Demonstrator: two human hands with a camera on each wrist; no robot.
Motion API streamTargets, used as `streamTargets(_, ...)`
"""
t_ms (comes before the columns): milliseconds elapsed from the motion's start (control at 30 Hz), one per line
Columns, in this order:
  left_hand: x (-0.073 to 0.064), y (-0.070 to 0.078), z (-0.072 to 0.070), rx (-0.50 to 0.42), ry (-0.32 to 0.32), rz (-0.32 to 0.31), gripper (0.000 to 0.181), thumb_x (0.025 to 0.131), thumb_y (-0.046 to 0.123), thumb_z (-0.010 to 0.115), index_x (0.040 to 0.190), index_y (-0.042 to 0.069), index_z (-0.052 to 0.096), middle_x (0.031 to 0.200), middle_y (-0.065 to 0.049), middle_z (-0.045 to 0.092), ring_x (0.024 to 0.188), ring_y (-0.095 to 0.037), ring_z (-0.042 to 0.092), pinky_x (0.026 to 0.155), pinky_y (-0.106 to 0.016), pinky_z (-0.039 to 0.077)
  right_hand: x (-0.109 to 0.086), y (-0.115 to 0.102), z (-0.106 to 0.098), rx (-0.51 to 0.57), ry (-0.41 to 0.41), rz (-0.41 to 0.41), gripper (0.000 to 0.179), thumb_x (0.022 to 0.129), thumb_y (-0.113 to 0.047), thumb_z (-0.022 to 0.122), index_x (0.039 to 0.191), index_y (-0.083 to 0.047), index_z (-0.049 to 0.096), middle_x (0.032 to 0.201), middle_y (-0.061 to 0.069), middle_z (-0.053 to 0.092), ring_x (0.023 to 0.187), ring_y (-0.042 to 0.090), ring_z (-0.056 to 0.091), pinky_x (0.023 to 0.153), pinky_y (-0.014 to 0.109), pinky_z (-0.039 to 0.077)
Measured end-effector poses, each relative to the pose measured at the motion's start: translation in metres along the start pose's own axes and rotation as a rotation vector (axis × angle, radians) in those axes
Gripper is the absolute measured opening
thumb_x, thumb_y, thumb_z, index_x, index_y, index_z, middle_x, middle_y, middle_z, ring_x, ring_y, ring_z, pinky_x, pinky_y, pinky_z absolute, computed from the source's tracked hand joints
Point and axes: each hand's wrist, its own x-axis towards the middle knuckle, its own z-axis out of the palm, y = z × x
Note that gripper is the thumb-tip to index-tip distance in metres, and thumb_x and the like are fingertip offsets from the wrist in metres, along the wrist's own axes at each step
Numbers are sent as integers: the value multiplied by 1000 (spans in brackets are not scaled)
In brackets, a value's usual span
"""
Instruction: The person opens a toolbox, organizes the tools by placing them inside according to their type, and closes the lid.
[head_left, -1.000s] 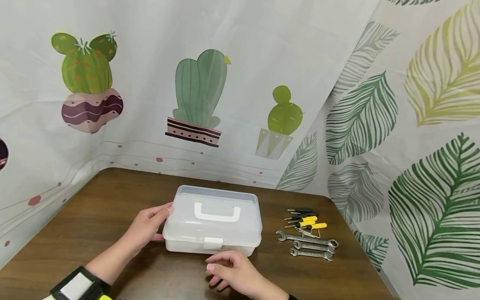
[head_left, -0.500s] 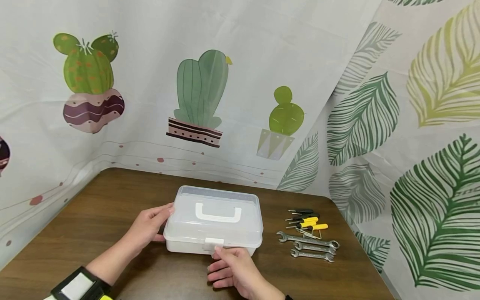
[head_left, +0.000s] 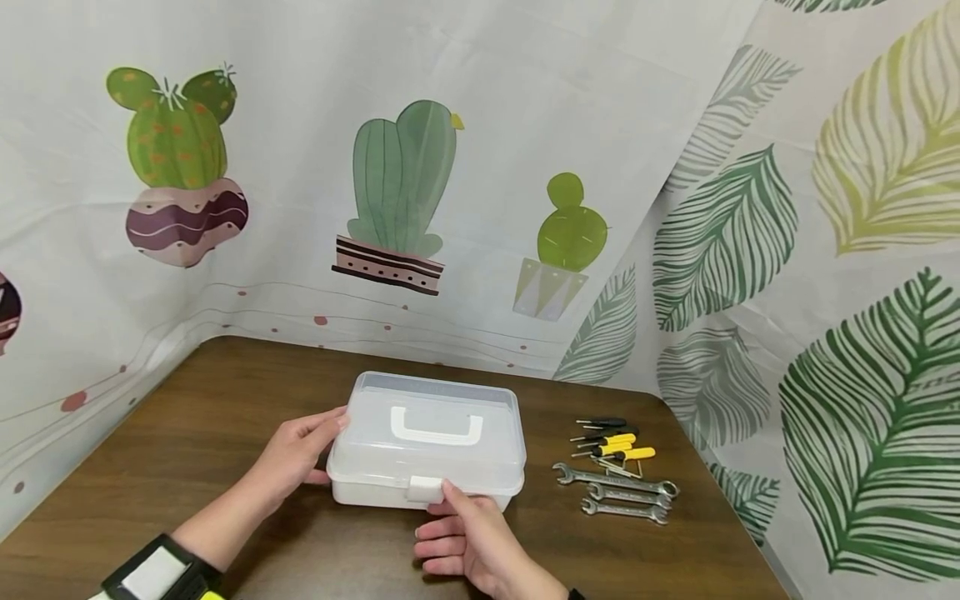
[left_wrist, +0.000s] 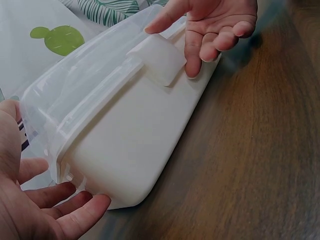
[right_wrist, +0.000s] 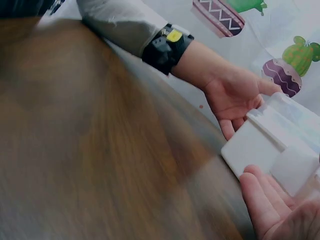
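A white plastic storage box (head_left: 375, 493) with a translucent lid (head_left: 360, 433) stands closed on the table. A white carrying handle (head_left: 437, 435) lies on the lid, and a white latch (head_left: 424, 489) sits at the front. My left hand (head_left: 296, 450) rests against the box's left end, its fingers fairly straight in the left wrist view. My right hand (head_left: 472, 537) is at the latch's right end. Its thumb (left_wrist: 167, 17) is at the upper edge and its index finger (left_wrist: 193, 57) at the lower edge, pinching it. The other fingers are loosely bent, away from the box.
To the box's right lie several screwdrivers (head_left: 618, 442) with yellow or black handles, and hex keys (head_left: 626, 467) beside them. Nearer are three metal wrenches (head_left: 626, 495). Printed cloth (head_left: 480, 250) hangs behind the brown wooden table (head_left: 225, 400).
My right hand has risen from below the box's front to the latch, and its thumb has moved onto the latch's right end. The left hand and the box stay in place.
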Motion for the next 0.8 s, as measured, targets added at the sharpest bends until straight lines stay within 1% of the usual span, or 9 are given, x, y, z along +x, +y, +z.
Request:
streamTargets(133, 0, -2, 0, -2, -4, 6, 64, 105, 48, 53, 156, 10, 45, 157, -23, 46, 127, -32, 58, 78, -46, 63, -1, 2, 5, 77, 16, 19, 75, 95, -62, 61, 126, 5, 55, 92, 10, 75, 77, 20, 76, 68, 37, 63)
streamTargets(267, 0, -1, 0, -7, -13, 8, 63, 105, 46, 53, 156, 10, 46, 157, -23, 46, 127, -32, 58, 78, -46, 63, -4, 3, 11, 133, 37, 19, 79, 95, -65, 58, 129, 6, 51, 97, 11, 74, 80, 20, 76, 72, 38, 63)
streamTargets(400, 0, 0, 0, 3, -18, 6, 63, 105, 47, 54, 156, 11, 46, 157, -23, 46, 126, -32, 59, 78, -46, 63, -4, 5, 14, 173, 49, 10, 75, 96, -64, 59, 127, 4, 50, 96, 8, 75, 81, 19, 76, 73, 37, 63)
streamTargets(533, 0, 1, -1, 11, -19, 0, 63, 105, 47, 54, 156, 11, 45, 159, -23, 44, 129, -34, 57, 79, -46, 63, -1, 7, 16, 185, 60, -2, 71, 96, -62, 60, 124, 3, 51, 95, 5, 75, 79, 17, 76, 71, 34, 63)
streamTargets(633, -1, 1, -1, 11, -17, -4, 63, 105, 47, 54, 156, 11, 45, 160, -23, 42, 134, -35, 54, 79, -46, 63, 0, 8, 17, 182, 78, -9, 70, 96, -62, 61, 123, 2, 50, 97, 5, 74, 79, 16, 76, 69, 33, 63)
streamTargets(800, -2, 1, -2, 11, -14, -3, 63, 105, 47, 54, 156, 11, 46, 161, -22, 41, 135, -35, 52, 80, -46, 63, 1, 11, 19, 161, 108, -21, 70, 97, -61, 59, 122, 4, 52, 98, 7, 73, 79, 17, 77, 67, 32, 63)
